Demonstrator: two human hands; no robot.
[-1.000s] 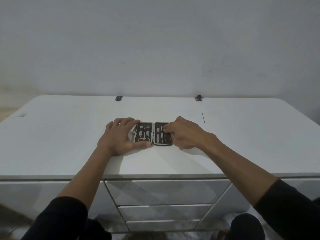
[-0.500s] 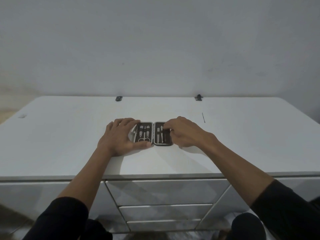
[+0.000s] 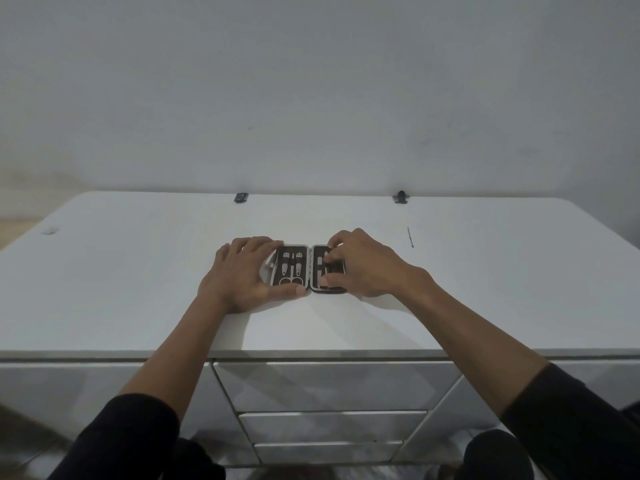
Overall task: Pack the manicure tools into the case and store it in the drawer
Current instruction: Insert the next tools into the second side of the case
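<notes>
Small black zip-style manicure case with grey trim (image 3: pixel 308 268) lies open flat like a book on the white glossy dresser top (image 3: pixel 138 271), near the middle, set back from the front edge. My left hand (image 3: pixel 242 275) frames the left half: fingers straight along the far rim, thumb lying along the near rim, so spread and bracing, not pinching. I hold it that way so the case won't slide or flip while the other hand works. Left half shows small steel tools (image 3: pixel 292 266) seated in their loops: scissors handles low, two clipper-like pieces above.

My right hand (image 3: pixel 360 268) sits over the right half, fingers curled down onto the far part of the lining, thumb tip on the near edge. Looks like I'm pressing or seating a thin tool under a strap, but the fingers hide it; can't tell if anything is actually pinched.

One thin dark metal stick (image 3: pixel 410 236) lies loose on the top, well right of the case, probably a tool still to pack. Judgement: packing nearly done; closing and storing not yet. White drawer fronts (image 3: pixel 329 386) below the top edge are all closed.
</notes>
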